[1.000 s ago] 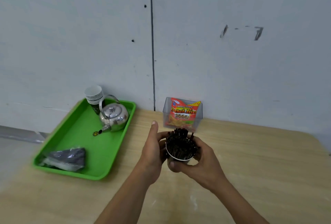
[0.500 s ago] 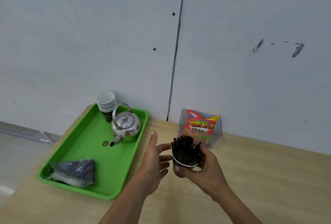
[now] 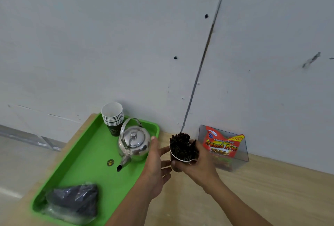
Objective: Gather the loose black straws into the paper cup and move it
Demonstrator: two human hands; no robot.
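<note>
A paper cup (image 3: 178, 159) packed with upright black straws (image 3: 181, 147) is held above the wooden table (image 3: 271, 189) by my right hand (image 3: 198, 166), whose fingers wrap around its body. My left hand (image 3: 156, 166) is just left of the cup, fingers spread and apart from it, holding nothing. The lower part of the cup is hidden by my right fingers.
A green tray (image 3: 81, 162) on the left holds a steel kettle (image 3: 133, 142), a stack of paper cups (image 3: 113, 117) and a dark plastic bag (image 3: 72, 200). A clear box (image 3: 242, 153) with a red snack packet (image 3: 222, 144) stands against the grey wall.
My left hand has let go of the cup and opened. The cup, in my right hand, has shifted left toward the tray, and the camera view has turned left.
</note>
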